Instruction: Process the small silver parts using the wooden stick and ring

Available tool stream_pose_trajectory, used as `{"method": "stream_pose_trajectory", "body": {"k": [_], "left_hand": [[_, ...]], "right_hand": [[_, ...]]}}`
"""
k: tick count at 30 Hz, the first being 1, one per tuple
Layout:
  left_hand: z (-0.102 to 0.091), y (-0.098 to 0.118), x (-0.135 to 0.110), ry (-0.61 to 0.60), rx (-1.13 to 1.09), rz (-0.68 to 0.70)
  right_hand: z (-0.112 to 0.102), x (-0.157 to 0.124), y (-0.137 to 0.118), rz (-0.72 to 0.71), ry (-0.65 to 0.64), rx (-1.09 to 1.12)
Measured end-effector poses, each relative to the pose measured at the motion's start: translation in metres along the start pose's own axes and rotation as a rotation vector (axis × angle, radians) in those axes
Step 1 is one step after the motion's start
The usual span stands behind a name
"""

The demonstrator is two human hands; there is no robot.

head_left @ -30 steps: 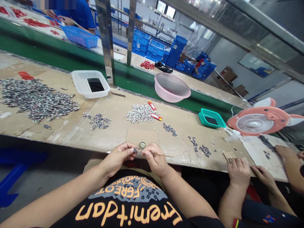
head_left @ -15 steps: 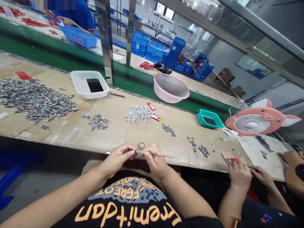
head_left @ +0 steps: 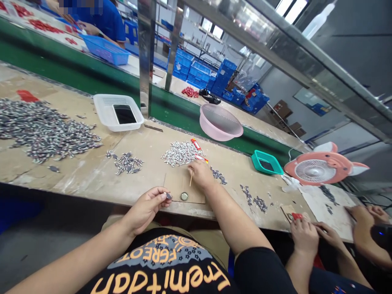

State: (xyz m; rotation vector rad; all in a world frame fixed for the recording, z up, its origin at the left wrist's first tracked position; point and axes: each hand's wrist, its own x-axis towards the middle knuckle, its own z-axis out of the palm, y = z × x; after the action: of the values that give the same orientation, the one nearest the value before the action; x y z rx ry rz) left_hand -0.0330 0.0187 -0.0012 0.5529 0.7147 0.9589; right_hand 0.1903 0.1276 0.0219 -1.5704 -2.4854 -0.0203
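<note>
My left hand point(head_left: 153, 203) is at the front edge of the table, its thumb and fingers pinching a small dark grey part point(head_left: 168, 196). My right hand point(head_left: 201, 174) reaches over the table to the near edge of a pile of tiny silvery-white pieces point(head_left: 179, 154). A thin brown stick point(head_left: 191, 179) sticks out from its fingers, pointing down; whether the fingertips also hold a piece is hidden. Between the hands a metal bottle cap point(head_left: 184, 196) lies on a flat cardboard sheet point(head_left: 174, 182). Two red-and-yellow packets point(head_left: 195, 144) lie at the pile's right side.
Left are a large heap of grey parts point(head_left: 45, 128), a smaller heap point(head_left: 127, 163) and a white basket point(head_left: 101, 116) holding a phone. Behind stands a pink basin point(head_left: 214, 130). A green basket point(head_left: 260, 166), a pig-shaped fan point(head_left: 324, 165) and a co-worker's hands point(head_left: 304, 234) are right.
My right hand has left my left hand and moved forward to the pile with the stick, which now points down. My left hand has shifted slightly left, still pinching the grey part.
</note>
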Motion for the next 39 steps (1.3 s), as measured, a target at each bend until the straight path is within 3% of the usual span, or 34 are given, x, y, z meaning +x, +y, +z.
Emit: {"method": "stream_pose_trajectory", "body": {"k": [9,16,21,27,32,39], "left_hand": [[-0.003,0.000,0.001,-0.040,-0.014,-0.024],[-0.001,0.003,0.001,-0.022,-0.026,-0.022],[0.000,0.002,0.001,0.008,-0.066,-0.001],[0.005,0.001,0.000,0.022,-0.098,0.055],[0.013,-0.002,-0.005,-0.016,-0.100,0.123],[0.023,-0.007,-0.017,0.009,0.005,0.179]], "right_hand": [[0.008,0.038,-0.021,-0.156,-0.167,-0.200],[0.004,0.044,-0.025,-0.145,-0.103,-0.199],[-0.004,0.020,-0.033,-0.133,0.109,0.134],[-0.025,-0.036,-0.071,-0.211,0.236,0.534],[-0.027,-0.067,-0.093,-0.265,0.292,0.543],[-0.021,-0.082,-0.099,-0.265,0.389,0.477]]}}
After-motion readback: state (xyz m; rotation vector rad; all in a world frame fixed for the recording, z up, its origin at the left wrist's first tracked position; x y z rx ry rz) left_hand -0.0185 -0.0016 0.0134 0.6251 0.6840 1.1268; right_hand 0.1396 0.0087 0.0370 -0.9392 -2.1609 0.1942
